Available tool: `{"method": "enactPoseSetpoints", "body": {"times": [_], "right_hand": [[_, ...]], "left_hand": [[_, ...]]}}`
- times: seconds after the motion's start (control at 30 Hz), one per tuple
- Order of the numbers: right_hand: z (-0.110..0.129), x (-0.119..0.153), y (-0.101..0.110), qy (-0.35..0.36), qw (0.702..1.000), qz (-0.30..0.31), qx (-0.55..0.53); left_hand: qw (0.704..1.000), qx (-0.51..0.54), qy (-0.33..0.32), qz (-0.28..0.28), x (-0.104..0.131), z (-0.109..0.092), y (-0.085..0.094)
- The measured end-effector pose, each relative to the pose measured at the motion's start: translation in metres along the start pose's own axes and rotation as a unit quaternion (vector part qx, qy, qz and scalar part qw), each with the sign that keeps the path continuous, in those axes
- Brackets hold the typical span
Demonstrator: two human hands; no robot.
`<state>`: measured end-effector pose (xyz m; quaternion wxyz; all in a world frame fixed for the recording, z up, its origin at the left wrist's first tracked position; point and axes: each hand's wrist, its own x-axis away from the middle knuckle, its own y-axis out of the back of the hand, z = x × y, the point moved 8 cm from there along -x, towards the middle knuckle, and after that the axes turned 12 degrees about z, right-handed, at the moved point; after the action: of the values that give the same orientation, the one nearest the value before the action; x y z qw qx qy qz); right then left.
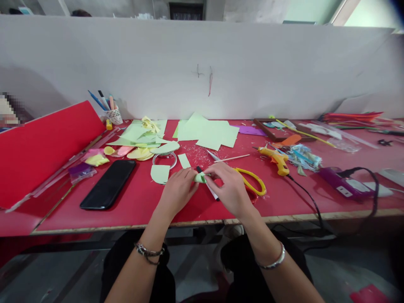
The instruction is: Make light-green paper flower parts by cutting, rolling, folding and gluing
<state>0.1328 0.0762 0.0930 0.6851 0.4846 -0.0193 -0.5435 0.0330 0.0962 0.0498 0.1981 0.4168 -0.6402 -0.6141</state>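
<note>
Between my fingertips is a small curled piece of light green paper [200,178]. My left hand [179,187] pinches its left side, and my right hand [227,185] pinches the right side. Under the hands lies a pen or marker [213,192] with a dark end, partly hidden. Beside the right hand are yellow-handled scissors [259,185], their blades mostly covered. Left of the hands rest a cut green paper shape [160,173] and a clear tape roll [170,156]. A small green paper strip [184,160] lies just beyond.
A black phone [108,185] lies left, near a leaning red board [53,147]. Green paper sheets [208,130] and a pen cup [114,114] stand toward the partition. On the right are a yellow glue gun [274,159] with its cord and a purple power box [345,185].
</note>
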Motion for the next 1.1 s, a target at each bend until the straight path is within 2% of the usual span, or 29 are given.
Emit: {"method": "enactPoseSetpoints", "body": {"times": [0.13, 0.33, 0.5, 0.73, 0.9, 1.03, 1.1], "right_hand": [[0.002, 0.001, -0.002, 0.019, 1.0, 0.009, 0.014], [0.003, 0.003, -0.002, 0.05, 0.998, 0.017, 0.028], [0.004, 0.002, -0.004, 0.071, 0.997, 0.037, 0.022], [0.004, 0.002, -0.004, 0.062, 0.997, 0.037, 0.007], [0.001, 0.001, 0.0, 0.047, 0.997, 0.028, -0.062], [-0.011, 0.002, 0.011, 0.005, 0.986, 0.01, -0.169], [-0.017, 0.003, 0.014, -0.012, 0.979, 0.021, -0.202]], "left_hand": [[0.999, 0.04, 0.02, 0.028, 0.001, 0.004, -0.006], [0.996, 0.05, 0.043, 0.052, 0.001, 0.006, -0.003], [0.996, 0.057, 0.038, 0.054, 0.002, 0.004, -0.003], [0.998, 0.026, 0.032, 0.047, 0.0, 0.001, -0.005], [0.999, 0.008, 0.023, 0.03, 0.001, 0.0, -0.002], [1.0, 0.015, 0.024, 0.013, 0.002, 0.001, 0.0], [1.0, 0.022, 0.02, 0.004, 0.002, 0.001, 0.0]]}}
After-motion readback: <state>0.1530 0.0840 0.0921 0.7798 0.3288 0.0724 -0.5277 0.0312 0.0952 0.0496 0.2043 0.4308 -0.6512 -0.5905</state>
